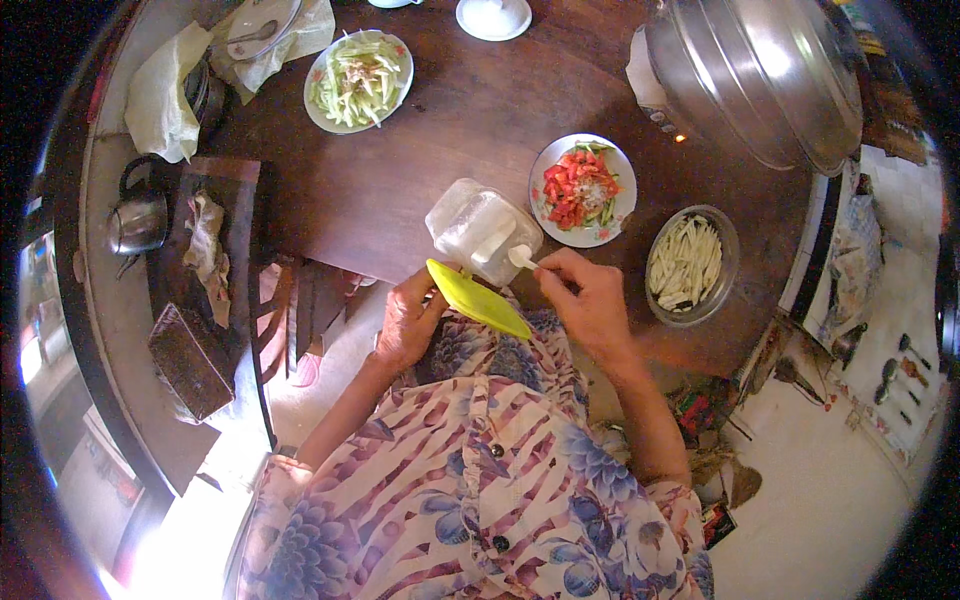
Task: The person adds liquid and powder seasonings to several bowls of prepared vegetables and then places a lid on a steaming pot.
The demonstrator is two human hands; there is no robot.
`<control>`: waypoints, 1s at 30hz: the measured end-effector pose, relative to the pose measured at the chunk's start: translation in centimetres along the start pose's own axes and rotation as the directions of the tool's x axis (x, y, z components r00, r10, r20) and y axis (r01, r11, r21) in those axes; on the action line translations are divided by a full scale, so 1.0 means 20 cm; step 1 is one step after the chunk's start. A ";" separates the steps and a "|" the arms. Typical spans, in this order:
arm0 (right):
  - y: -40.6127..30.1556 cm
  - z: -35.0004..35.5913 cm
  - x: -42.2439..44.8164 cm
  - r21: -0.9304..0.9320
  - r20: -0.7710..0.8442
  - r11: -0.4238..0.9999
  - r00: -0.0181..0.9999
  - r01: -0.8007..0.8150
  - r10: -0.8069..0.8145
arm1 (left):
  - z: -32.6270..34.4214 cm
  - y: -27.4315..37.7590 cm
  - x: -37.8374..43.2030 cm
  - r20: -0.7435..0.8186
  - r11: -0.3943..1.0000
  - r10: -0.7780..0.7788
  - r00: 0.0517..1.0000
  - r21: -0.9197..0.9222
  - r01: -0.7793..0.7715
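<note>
A clear plastic container with whitish contents is at the table's near edge. My left hand grips at the raised yellow-green lid on the container's near side. Between the fingers of my right hand is the handle of a small white spoon, its bowl at the container's right end. Just beyond, a plate holds chopped red pieces, green strips and a whitish topping. To the right stands a clear bowl of pale cut strips.
Farther left lies a plate of pale green shreds. A large metal steamer pot stands at the far right, a white lid at the far edge. On the left side are a metal kettle, a dark woven basket and crumpled paper.
</note>
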State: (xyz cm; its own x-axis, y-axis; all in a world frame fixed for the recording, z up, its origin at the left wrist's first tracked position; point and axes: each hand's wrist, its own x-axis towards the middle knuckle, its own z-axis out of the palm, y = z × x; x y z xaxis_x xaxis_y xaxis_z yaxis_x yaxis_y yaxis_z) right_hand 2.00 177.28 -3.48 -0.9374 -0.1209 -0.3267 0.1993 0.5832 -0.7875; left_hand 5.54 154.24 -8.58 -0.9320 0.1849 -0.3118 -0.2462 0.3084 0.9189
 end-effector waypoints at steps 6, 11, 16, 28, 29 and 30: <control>0.03 0.09 0.07 -0.431 0.051 0.892 0.991 0.136 -0.126 | 0.08 0.07 0.01 0.022 0.993 0.049 0.999 0.109 -0.052; 0.08 0.12 0.10 -0.466 0.121 0.871 0.986 0.155 -0.111 | 0.16 0.09 -0.01 0.063 0.996 0.056 0.996 0.060 -0.060; 0.14 0.12 0.09 -0.228 0.148 0.963 0.982 0.147 -0.114 | 0.19 0.11 -0.03 0.036 0.997 -0.032 0.999 0.065 0.030; 0.05 -0.02 0.22 0.334 0.348 0.919 0.933 -0.210 0.086 | 0.13 -0.07 -0.07 -0.180 0.988 -0.133 0.975 -0.104 0.115; 0.01 -0.01 0.25 0.330 0.325 0.917 0.939 -0.223 0.111 | 0.11 -0.10 -0.08 -0.181 0.975 -0.191 0.965 -0.147 0.166; -0.03 0.00 0.27 0.322 0.297 0.918 0.945 -0.232 0.135 | 0.08 -0.09 -0.07 -0.177 0.974 -0.190 0.966 -0.160 0.163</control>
State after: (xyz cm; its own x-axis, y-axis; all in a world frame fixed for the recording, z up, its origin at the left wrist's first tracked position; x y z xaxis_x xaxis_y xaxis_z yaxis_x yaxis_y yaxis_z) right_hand -3.27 176.34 -4.76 -0.7741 -0.2744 -0.5705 0.4927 0.3047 -0.8151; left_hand 7.74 154.95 -10.30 -0.9002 -0.0455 -0.4330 -0.4337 0.1814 0.8826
